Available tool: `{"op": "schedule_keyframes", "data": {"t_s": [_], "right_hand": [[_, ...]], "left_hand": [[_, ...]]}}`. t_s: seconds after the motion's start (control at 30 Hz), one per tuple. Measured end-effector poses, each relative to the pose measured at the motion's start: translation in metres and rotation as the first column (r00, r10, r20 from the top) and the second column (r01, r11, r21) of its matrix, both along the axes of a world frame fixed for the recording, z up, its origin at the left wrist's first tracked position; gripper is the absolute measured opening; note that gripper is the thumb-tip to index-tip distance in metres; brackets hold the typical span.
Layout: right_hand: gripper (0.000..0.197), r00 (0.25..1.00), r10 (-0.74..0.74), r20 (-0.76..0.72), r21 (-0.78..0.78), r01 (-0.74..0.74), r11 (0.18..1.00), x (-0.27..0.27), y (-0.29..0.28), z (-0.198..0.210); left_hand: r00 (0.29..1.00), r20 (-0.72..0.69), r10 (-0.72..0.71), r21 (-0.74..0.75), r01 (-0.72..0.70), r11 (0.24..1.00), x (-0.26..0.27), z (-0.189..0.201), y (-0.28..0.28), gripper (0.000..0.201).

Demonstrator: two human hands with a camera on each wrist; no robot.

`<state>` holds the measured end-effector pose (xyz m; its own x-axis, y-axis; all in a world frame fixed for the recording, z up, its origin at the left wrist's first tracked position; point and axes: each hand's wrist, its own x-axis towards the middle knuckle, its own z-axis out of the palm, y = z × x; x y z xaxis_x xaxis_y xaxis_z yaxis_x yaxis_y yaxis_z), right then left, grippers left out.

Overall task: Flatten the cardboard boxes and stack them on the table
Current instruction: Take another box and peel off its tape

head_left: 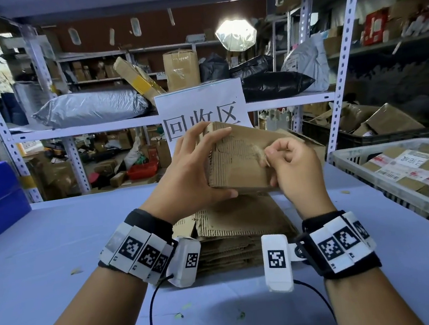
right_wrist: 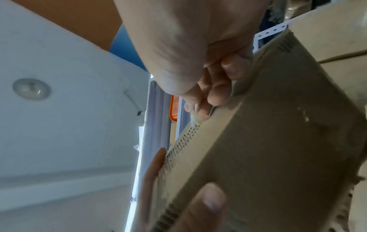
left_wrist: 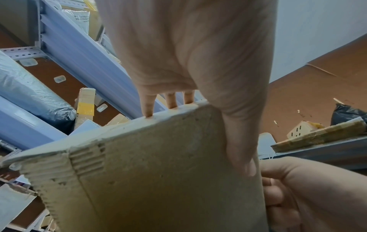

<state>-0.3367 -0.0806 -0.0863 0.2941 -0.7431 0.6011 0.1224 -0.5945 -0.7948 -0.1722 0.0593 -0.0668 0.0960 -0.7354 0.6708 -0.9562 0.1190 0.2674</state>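
left hand [head_left: 193, 170] grip clasps cardboard box [head_left: 239, 159] edge | right hand [head_left: 295, 169] apparently pinches its torn face | above flattened stack [head_left: 236, 229]

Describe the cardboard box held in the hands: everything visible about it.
The cardboard box is small, brown and corrugated, its outer paper torn away in patches so the ribbing shows. It is held tilted in the air above the stack of flattened cardboard, not touching it. The left hand grips its left end, fingers over the top edge and thumb under. The right hand pinches at a frayed spot on its face.
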Motion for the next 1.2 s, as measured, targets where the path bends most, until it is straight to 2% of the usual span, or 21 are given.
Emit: {"op": "schedule_keyframes", "data": {"t_s": [0.1,0.17,0.23,0.3,0.57,0.67,0.73,0.83,0.93,1.1,1.2], "right_hand": [[0.039,0.982,-0.166,-0.091,-0.123,0.155,0.98,-0.001,-0.001,0.0],[0.048,0.94,-0.287,-0.186,-0.216,0.246,0.945,-0.003,0.001,0.0],[0.052,0.892,-0.373,-0.258,-0.287,0.298,0.911,-0.003,0.003,-0.001],[0.047,0.871,-0.407,-0.276,-0.29,0.328,0.899,-0.003,0.001,-0.001],[0.016,0.972,-0.122,-0.201,-0.139,0.095,0.986,0.002,-0.008,-0.001],[0.025,0.998,0.012,-0.069,-0.012,-0.013,1.0,-0.003,-0.008,0.001],[0.025,0.998,0.06,0.005,0.011,-0.06,0.998,-0.006,-0.009,0.0],[0.019,0.998,-0.045,-0.032,-0.119,0.041,0.992,-0.006,-0.012,-0.005],[0.003,0.985,-0.157,-0.072,-0.297,0.129,0.946,-0.006,-0.013,-0.009],[0.036,0.954,-0.198,-0.223,-0.467,0.074,0.881,-0.008,-0.013,-0.01],[0.028,0.956,-0.209,-0.205,-0.478,0.088,0.874,-0.006,-0.012,-0.011]], "left_hand": [[1.0,0.022,-0.005,0.006,0.005,1.0,-0.003,-0.001,-0.001,0.108],[0.999,0.04,-0.003,0.013,0.002,1.0,-0.006,0.0,-0.001,0.107],[0.998,0.058,0.003,0.025,-0.005,1.0,-0.009,0.0,-0.002,0.107],[0.996,0.085,0.007,0.038,-0.011,0.999,-0.011,0.001,-0.002,0.107],[0.998,0.059,-0.002,0.04,0.0,0.999,-0.008,0.0,-0.002,0.107],[1.0,0.006,-0.029,0.027,0.029,0.999,-0.002,-0.002,0.0,0.107],[0.999,-0.017,-0.048,0.009,0.048,0.999,0.003,-0.001,0.0,0.107],[0.997,-0.039,-0.06,-0.002,0.06,0.998,0.006,0.0,-0.001,0.108],[0.996,-0.069,-0.06,-0.011,0.059,0.998,0.011,-0.001,0.0,0.108],[0.991,-0.109,-0.077,-0.029,0.074,0.997,0.021,-0.002,0.002,0.106],[0.994,-0.092,-0.064,-0.021,0.063,0.998,0.02,-0.003,0.002,0.105]]}}
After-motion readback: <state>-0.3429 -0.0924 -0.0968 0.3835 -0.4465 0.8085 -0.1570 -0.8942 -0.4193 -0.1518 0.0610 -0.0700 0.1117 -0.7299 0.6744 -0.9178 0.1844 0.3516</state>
